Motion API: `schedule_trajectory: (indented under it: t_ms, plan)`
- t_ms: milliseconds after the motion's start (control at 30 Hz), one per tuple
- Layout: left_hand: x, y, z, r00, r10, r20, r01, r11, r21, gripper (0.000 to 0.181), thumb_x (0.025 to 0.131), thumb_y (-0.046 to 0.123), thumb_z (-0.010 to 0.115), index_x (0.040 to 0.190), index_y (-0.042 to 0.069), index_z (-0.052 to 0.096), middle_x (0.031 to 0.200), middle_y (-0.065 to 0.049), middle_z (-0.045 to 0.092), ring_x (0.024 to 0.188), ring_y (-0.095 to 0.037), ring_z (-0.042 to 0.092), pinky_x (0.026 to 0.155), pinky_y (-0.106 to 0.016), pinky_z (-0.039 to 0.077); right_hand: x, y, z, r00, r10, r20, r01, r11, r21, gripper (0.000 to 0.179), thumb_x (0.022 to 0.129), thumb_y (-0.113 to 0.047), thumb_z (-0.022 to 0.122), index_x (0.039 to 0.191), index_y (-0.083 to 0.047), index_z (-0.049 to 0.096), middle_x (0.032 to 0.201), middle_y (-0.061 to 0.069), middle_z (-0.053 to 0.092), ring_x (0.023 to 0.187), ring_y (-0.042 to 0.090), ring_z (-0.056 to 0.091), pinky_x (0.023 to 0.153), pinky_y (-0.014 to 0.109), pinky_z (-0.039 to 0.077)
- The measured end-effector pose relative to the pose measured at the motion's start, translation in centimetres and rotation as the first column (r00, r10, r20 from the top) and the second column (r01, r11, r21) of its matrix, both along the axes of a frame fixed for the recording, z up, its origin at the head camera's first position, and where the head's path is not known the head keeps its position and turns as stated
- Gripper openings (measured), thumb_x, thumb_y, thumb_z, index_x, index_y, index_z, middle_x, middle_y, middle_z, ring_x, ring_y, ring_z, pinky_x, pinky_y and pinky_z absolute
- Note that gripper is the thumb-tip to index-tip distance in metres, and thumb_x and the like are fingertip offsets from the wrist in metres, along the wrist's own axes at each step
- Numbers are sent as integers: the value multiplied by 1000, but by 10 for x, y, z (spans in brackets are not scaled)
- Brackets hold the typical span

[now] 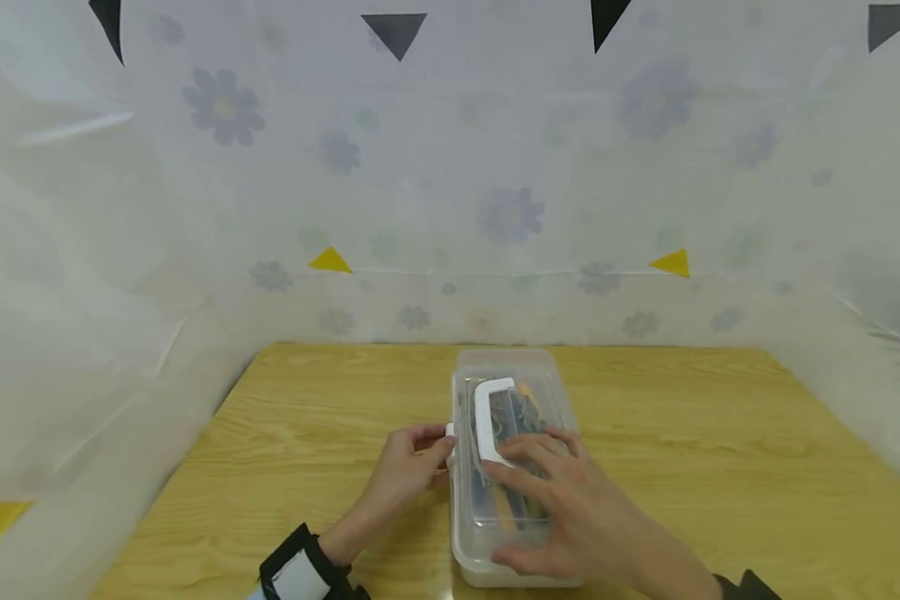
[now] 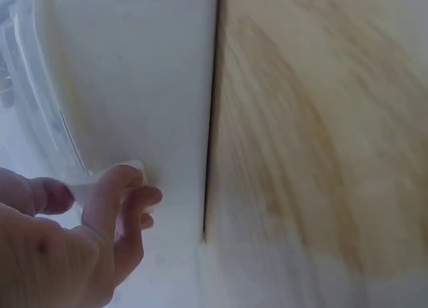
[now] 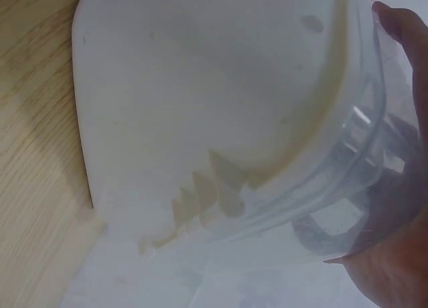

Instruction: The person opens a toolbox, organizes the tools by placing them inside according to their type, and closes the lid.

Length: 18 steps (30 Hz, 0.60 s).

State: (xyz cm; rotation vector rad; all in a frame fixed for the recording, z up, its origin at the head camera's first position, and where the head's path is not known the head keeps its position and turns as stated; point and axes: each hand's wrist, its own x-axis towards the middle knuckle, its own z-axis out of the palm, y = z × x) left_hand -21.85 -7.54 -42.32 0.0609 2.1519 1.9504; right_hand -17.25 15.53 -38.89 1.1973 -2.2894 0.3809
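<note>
A translucent plastic storage box (image 1: 506, 361) with a lid and a white handle (image 1: 483, 421) stands lengthwise on the table. Through the lid, dark and orange items (image 1: 527, 398) show, their kinds unclear. My left hand (image 1: 405, 467) is at the box's left side, pinching the white latch (image 2: 87, 188) between thumb and fingers. Over the lid lies my right hand (image 1: 570, 500), its fingers spread across the top beside the handle. In the right wrist view, the box wall (image 3: 200, 87) fills the middle, with part of the right hand (image 3: 394, 261) at the edge.
The wood-grain table (image 1: 330, 400) extends to both sides of the box. A pale flowered sheet (image 1: 435, 167) hangs behind it and along the sides, marked with black and yellow triangles (image 1: 332, 261).
</note>
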Motion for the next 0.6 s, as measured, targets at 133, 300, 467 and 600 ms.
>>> schedule_trajectory:
  t_ms: [133,300,467,600]
  plan:
    - [4,0,1,1000,-3,0,3,1000,28,40,95,22,57,124,-5,56,117,-19,60,91,-17,67,76,-31,57,1,1,-1,1000,4,9,-4,1000,-2,72,67,-65,72,125,-25,60,119,-3,56,110,13,52,95,50,35]
    - [5,1,4,1000,-5,7,5,1000,23,39,94,22,58,124,-4,57,118,-18,60,92,-17,67,76,-32,57,0,2,-1,1000,25,17,-25,999,-30,72,65,-63,74,125,-25,61,119,-3,56,111,13,52,94,50,35]
    - [-3,5,3,1000,-18,9,18,1000,12,38,95,23,57,124,-1,58,118,-16,60,93,-16,66,78,-32,57,-7,6,-1,999,45,0,-45,997,-60,73,64,-62,76,123,-23,62,117,-2,58,110,15,53,93,51,37]
    - [-11,6,2,999,-26,-21,26,1000,-11,38,96,24,55,128,2,57,123,-15,60,101,-18,64,82,-33,56,-16,6,0,999,49,-3,-49,995,-87,73,63,-62,77,123,-23,63,118,-1,60,111,17,55,93,52,38]
